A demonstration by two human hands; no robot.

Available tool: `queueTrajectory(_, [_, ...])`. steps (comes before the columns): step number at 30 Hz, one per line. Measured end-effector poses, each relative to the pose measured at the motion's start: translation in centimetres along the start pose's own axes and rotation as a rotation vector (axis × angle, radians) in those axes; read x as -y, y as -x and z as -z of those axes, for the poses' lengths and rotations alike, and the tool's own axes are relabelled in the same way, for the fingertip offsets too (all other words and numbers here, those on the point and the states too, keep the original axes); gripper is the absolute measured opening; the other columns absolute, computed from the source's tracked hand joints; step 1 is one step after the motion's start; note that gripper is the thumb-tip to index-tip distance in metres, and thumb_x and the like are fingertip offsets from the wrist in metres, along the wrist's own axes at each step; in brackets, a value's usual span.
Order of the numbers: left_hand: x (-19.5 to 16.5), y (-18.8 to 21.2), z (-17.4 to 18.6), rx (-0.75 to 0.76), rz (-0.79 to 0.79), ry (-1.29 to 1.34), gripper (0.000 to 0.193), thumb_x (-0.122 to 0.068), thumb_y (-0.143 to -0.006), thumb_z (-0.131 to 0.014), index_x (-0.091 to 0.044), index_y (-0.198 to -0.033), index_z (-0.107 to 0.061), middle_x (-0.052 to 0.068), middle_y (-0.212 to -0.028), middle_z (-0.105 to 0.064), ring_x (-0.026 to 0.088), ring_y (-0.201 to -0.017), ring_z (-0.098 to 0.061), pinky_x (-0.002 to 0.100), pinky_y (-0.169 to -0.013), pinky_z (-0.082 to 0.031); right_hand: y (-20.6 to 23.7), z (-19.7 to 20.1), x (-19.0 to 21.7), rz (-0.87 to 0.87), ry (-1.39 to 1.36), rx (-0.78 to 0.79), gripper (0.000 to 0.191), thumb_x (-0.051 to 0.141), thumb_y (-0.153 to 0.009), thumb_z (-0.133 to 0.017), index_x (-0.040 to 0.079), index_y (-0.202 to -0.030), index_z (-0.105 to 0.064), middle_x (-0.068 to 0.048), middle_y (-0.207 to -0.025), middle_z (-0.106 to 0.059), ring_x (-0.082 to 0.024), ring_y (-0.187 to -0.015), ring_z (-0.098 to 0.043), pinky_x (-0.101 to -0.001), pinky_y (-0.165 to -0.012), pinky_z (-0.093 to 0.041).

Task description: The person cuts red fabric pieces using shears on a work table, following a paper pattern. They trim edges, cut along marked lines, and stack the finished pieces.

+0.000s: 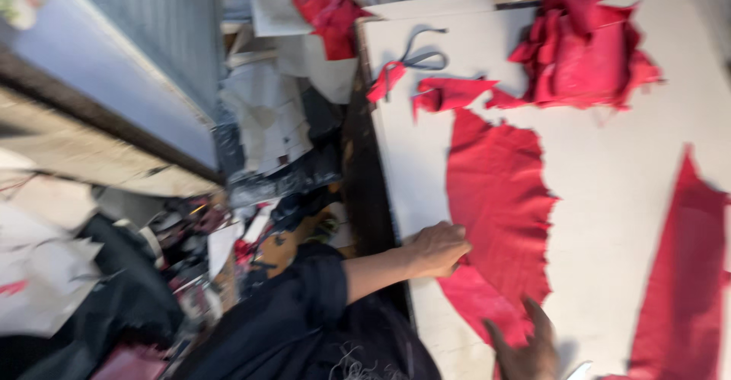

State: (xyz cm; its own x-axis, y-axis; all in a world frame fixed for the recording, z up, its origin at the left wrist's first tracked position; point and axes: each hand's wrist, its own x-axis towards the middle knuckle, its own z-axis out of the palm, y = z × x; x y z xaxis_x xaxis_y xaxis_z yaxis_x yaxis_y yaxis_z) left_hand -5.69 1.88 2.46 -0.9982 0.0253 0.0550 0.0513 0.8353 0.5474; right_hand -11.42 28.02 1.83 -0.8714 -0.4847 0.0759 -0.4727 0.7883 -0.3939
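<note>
Head view: our left hand [438,249] and right hand [525,349] press flat, unclenched, on the limp, light, ragged red fabric sheet [499,190]; gripping its near edge looks easiest.

A pale worktop [609,197] fills the right side, its dark edge running up the frame. Left of it, the floor is crowded with paper sheets [266,121] and dark clutter beside a grey corrugated panel [152,37]
</note>
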Motion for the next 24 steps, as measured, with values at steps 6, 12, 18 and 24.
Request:
queueTrajectory(6, [3.1,-2.1,8.6,0.130,-0.189,0.296,0.032,-0.027,-0.076,-0.079,-0.014,-0.104,-0.071,0.012,-0.096,-0.075,0.035,-0.095,-0.069,0.050,-0.079,-0.053,-5.3,-1.8,3.9,0.037,-0.435,0.427,0.055,0.019,-0.072,-0.094,-0.006,-0.114,-0.070,-0.015,-0.106,-0.074,-0.022,-0.097,-0.068,-0.0350,-0.082,-0.056])
queueTrajectory(12, [11.3,-9.0,21.2,0.157,-0.160,0.314,0.049,-0.030,-0.073,-0.084,-0.008,-0.115,-0.071,0.017,-0.091,-0.074,0.033,-0.085,-0.073,0.044,-0.078,-0.055,-10.6,-1.4,7.0,-0.307,-0.917,0.679,0.027,0.006,-0.078,-0.086,-0.006,-0.101,-0.078,-0.003,-0.082,-0.078,-0.010,-0.073,-0.069,-0.0287,-0.068,-0.058])
queueTrajectory(18, [18.1,-21.4,28.5,-0.039,-0.336,0.643,0.042,-0.028,-0.081,-0.083,-0.003,-0.113,-0.071,0.012,-0.094,-0.077,0.017,-0.085,-0.074,0.034,-0.076,-0.056,-25.1,9.6,9.5,-0.400,-0.782,0.059,0.026,0.003,-0.079,-0.077,-0.004,-0.104,-0.077,-0.011,-0.090,-0.080,-0.016,-0.076,-0.074,-0.0325,-0.069,-0.061])
queueTrajectory(24, [20.7,-36.1,31.7,-0.322,-0.313,0.827,0.054,-0.037,-0.087,-0.083,0.003,-0.119,-0.063,0.011,-0.107,-0.074,0.020,-0.094,-0.072,0.034,-0.085,-0.058,-43.6,17.7,12.5,-0.155,-0.541,-0.372,0.042,0.016,-0.092,-0.080,0.003,-0.128,-0.062,-0.009,-0.100,-0.073,-0.015,-0.090,-0.070,-0.0286,-0.078,-0.056])
